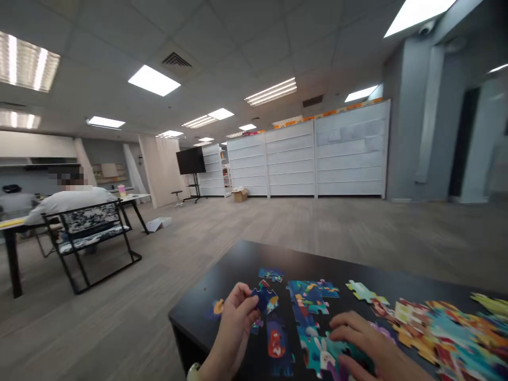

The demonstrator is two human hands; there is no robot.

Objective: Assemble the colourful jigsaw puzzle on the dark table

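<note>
My left hand (238,313) pinches a dark blue jigsaw puzzle piece (266,297) between thumb and fingers, lifted over the dark table. Below that piece lie more blue pieces, one with a red figure (277,341). My right hand (359,338) rests over the joined puzzle section (307,301), fingers apart and slightly bent, near a white rabbit picture (323,353). Whether its fingertips press on the pieces is hard to tell. A small blue piece (271,274) sits beyond my left hand, and an orange and blue one (218,307) lies to its left.
Many loose, colourful pieces (456,328) are heaped on the table's right side. The black table (242,256) has its left corner near my left arm. Further off, a person in a white top (79,198) sits on a chair (93,225). White shelving (289,159) lines the back.
</note>
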